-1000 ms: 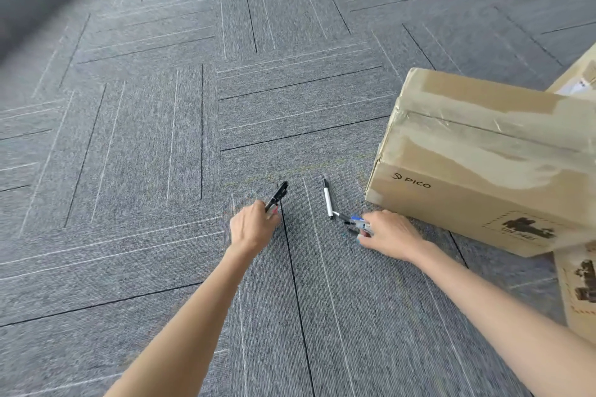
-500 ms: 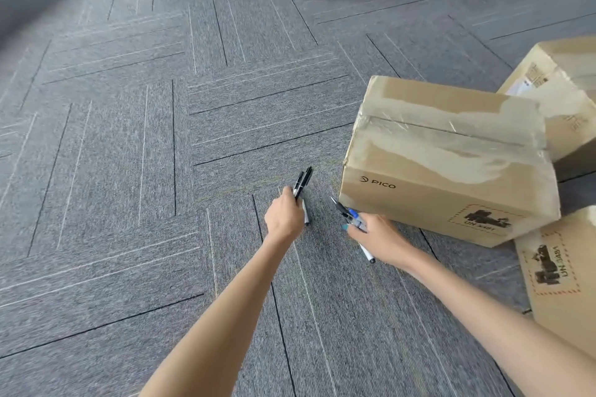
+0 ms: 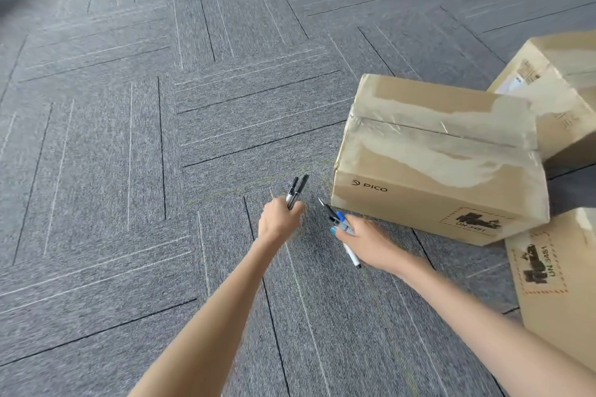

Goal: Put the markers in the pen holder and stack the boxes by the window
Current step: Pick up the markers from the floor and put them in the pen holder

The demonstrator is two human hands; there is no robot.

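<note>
Gripping two black markers in curled fingers, the left hand hovers above the grey carpet, just left of the PICO box. The right hand, nearer that box's front corner, has its fingers wrapped round a bunch of markers, one blue-capped. A second box sits behind the PICO box; a third box lies before it, to the right.

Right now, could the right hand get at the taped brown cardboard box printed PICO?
Probably yes: the right hand is close beside the cardboard box, only grey carpet between, though it grips blue and black markers.
</note>
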